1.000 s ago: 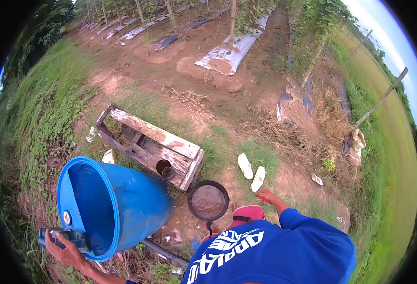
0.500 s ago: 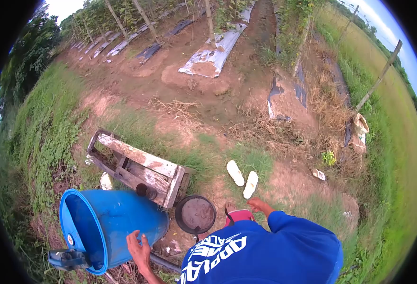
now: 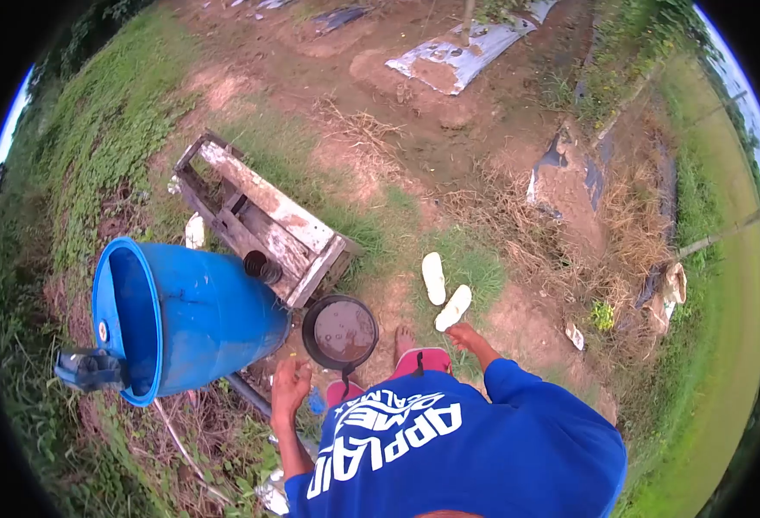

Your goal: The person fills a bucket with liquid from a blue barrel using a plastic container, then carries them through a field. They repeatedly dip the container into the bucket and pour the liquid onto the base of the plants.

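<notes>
My left hand [image 3: 290, 386] hangs open and empty just above the ground, between the tilted blue barrel [image 3: 198, 315] and the handle of a round black pan [image 3: 339, 331] that holds muddy water. The hand touches neither. A dark blue-grey object [image 3: 91, 369] hangs on the barrel's near rim, well left of that hand. My right hand [image 3: 463, 336] is low at my side with relaxed fingers and nothing in it, close to a pair of white sandals [image 3: 444, 292]. My feet wear pink sandals [image 3: 423, 358] under my blue shirt.
A weathered wooden frame [image 3: 263, 216] lies on the grass behind the barrel and pan, with a dark cup [image 3: 259, 265] at its near edge. A black pipe [image 3: 246, 393] runs under the barrel. Dry straw, plastic mulch sheets and bare soil lie beyond.
My left hand let go of the dark object on the barrel rim and swung right, past the barrel, to beside the pan. The object stays on the rim. My right hand barely moved.
</notes>
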Demonstrator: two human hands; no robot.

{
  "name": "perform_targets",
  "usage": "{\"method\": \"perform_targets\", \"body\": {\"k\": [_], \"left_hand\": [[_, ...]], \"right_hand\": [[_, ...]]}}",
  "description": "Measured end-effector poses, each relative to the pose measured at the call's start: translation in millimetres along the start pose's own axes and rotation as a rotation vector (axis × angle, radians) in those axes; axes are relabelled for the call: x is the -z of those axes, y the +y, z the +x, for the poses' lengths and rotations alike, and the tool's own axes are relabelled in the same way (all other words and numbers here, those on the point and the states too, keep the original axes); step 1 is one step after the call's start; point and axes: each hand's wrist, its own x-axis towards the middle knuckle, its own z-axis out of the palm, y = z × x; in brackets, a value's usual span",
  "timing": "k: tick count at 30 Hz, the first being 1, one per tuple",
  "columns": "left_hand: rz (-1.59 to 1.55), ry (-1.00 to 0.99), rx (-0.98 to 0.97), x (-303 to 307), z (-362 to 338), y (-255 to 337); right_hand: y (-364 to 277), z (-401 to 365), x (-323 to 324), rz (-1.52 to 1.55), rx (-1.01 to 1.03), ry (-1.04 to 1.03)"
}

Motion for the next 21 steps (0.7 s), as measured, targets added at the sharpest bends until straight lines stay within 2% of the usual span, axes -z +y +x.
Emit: {"method": "perform_targets", "body": {"k": [2, 4, 6, 8, 13, 18, 21], "left_hand": [[0.006, 0.028, -0.013, 18.4, 10.2, -3.6], [0.072, -0.034, 0.094, 43.6, 26.7, 2.8], [0.186, 0.070, -0.056, 50.6, 49.9, -24.6], [0.107, 0.089, -0.011, 64.2, 76.1, -28.1], [0.129, 0.204, -0.138, 60.2, 159.1, -73.4], [0.106, 0.123, -0.085, 33.8, 235.7, -110.4], [0.187, -0.007, 0.045, 18.1, 265.5, -135.1]], "right_hand": [[-12.8, -3.0, 0.3, -0.032, -0.037, -0.075], [-27.9, -7.6, -10.5, -0.095, -0.077, -0.067], [-36.7, -13.2, -21.6, -0.115, -0.113, -0.086], [-38.8, -14.0, -34.0, -0.123, -0.095, -0.040], [-37.7, -26.6, -72.3, -0.222, -0.044, -0.046], [-36.1, -44.8, -125.1, -0.295, -0.021, -0.024], [-40.4, -54.1, -156.2, -0.253, 0.008, -0.024]]}}
